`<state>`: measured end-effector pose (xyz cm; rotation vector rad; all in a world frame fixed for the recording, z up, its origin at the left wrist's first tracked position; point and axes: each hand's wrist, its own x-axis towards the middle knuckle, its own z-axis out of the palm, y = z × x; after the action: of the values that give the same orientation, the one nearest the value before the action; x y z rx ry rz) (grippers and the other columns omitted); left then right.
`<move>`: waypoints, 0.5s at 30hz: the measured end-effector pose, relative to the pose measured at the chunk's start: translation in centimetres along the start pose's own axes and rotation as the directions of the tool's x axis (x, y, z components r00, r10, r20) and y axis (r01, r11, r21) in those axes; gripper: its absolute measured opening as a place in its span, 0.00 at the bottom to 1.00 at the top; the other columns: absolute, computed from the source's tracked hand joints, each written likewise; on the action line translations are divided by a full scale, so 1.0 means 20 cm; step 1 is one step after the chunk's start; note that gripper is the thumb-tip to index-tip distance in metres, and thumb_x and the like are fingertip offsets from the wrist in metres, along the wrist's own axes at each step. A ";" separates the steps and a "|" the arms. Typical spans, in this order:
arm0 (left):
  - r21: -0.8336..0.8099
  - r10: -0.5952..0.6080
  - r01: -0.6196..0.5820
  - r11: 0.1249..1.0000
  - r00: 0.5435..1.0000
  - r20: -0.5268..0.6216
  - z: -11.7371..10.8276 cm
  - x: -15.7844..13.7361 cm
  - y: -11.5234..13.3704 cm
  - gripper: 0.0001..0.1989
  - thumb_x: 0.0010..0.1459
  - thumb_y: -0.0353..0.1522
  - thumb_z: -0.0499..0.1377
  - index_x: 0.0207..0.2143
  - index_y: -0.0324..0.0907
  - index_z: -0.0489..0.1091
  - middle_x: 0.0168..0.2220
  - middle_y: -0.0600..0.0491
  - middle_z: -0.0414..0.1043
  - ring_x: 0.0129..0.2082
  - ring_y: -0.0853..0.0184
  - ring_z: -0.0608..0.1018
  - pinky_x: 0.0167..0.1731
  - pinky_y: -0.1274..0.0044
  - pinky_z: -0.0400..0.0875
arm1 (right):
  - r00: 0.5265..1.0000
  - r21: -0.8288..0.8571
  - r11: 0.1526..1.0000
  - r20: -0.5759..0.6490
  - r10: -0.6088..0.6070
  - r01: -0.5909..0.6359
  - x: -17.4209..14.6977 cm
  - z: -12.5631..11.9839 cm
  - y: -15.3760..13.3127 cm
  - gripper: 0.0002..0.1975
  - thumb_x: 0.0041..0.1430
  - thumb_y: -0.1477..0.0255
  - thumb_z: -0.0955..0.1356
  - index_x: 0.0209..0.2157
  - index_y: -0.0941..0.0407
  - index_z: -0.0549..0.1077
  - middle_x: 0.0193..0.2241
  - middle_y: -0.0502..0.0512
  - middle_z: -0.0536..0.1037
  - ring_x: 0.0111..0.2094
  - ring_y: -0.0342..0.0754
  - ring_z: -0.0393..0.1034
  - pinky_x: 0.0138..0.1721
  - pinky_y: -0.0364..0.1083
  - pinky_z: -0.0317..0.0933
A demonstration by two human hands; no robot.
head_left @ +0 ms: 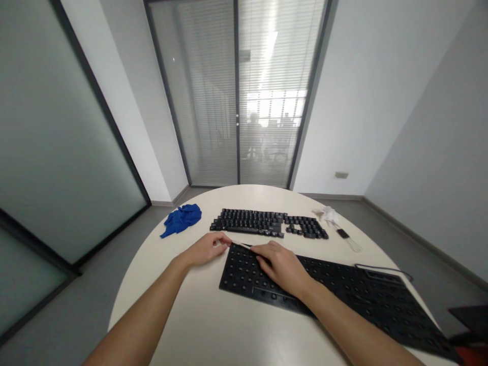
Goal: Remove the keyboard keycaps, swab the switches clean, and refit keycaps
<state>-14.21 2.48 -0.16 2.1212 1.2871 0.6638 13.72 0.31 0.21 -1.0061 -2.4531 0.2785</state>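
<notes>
A black keyboard base [244, 284] with its keycaps off lies slanted across the table, its right part running to the lower right. My left hand [206, 249] is at its far left corner, thumb and fingers closed on that corner. Over the left part of the base rests my right hand [280, 264], fingers bent and pressed together. A thin pale stick [242, 245] runs from its fingertips along the base's far edge toward my left fingers; its exact kind is too small to tell. Behind the base, loose black keycaps [247, 221] are laid out in keyboard order.
A crumpled blue cloth [183, 219] lies at the table's far left. To the far right are a white crumpled tissue [327, 213] and a small wire-looped tool with a black part [343, 233]. A dark cable [381, 267] curves behind the base. The round table edge [244, 186] faces a glass door.
</notes>
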 end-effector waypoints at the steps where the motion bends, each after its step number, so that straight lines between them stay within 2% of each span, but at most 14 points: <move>1: 0.004 0.000 0.000 1.000 1.000 -0.003 0.00 0.00 0.00 0.13 0.57 0.28 0.55 0.44 0.41 0.75 0.43 0.50 0.78 0.43 0.61 0.77 0.47 0.72 0.69 | 1.000 0.000 1.000 -0.009 0.004 -0.004 0.00 0.00 0.00 0.17 0.65 0.77 0.63 0.52 0.52 0.76 0.48 0.55 0.80 0.48 0.52 0.71 0.51 0.51 0.67; 6: 0.034 0.026 -0.026 0.999 1.000 -0.011 0.00 -0.01 0.01 0.13 0.58 0.30 0.56 0.44 0.41 0.76 0.43 0.50 0.78 0.42 0.61 0.76 0.47 0.71 0.69 | 0.998 0.007 0.999 -0.040 0.053 -0.053 -0.01 0.01 0.00 0.17 0.66 0.77 0.63 0.52 0.51 0.76 0.45 0.55 0.79 0.47 0.51 0.71 0.50 0.50 0.67; 15: 0.043 0.039 -0.038 0.998 0.999 -0.026 0.02 -0.01 0.01 0.11 0.59 0.33 0.57 0.43 0.41 0.75 0.43 0.50 0.78 0.42 0.61 0.76 0.48 0.70 0.68 | 0.999 0.039 0.999 -0.050 0.002 0.000 -0.02 0.02 0.02 0.16 0.69 0.75 0.61 0.52 0.52 0.75 0.46 0.57 0.79 0.48 0.51 0.71 0.51 0.51 0.67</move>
<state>-13.91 2.24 -0.41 2.1829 1.2880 0.6889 13.93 0.28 -0.35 -0.9862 -2.3927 0.2965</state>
